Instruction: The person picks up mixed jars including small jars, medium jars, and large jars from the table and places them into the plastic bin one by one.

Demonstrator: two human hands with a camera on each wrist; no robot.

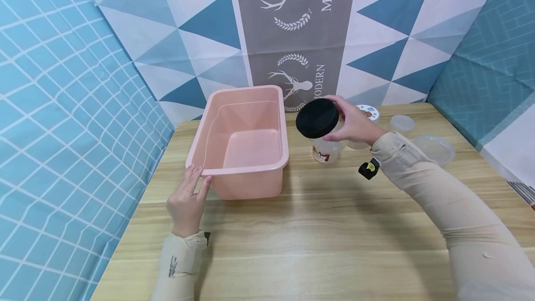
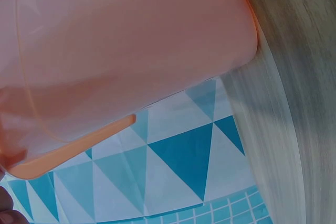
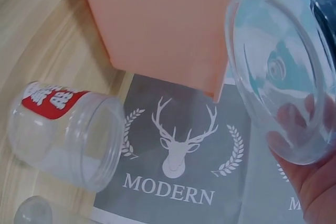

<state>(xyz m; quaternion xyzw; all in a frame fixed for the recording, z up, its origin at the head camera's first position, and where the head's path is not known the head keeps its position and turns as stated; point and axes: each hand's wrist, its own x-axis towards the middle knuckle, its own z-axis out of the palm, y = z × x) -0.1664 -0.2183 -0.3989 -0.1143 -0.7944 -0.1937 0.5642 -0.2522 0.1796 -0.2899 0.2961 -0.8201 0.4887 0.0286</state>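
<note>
My left hand (image 1: 186, 201) grips the near left corner of a pink plastic tub (image 1: 255, 182) by its rim. With my right hand (image 1: 355, 123) I hold a clear plastic jar (image 3: 270, 72) by its side, just above the table and right of the tub. A black screw lid (image 1: 316, 118) tops this jar and tilts toward the tub. Below it stands a second clear jar (image 3: 52, 137) with a red label and no lid, partly hidden in the head view. The tub's visible inside holds nothing.
Several clear containers, among them a small round one (image 1: 402, 123) and a wider one (image 1: 434, 149), stand on the wooden table (image 1: 267, 245) at the right. A white lid with a printed picture (image 1: 368, 112) is near the patterned back wall (image 1: 200, 27).
</note>
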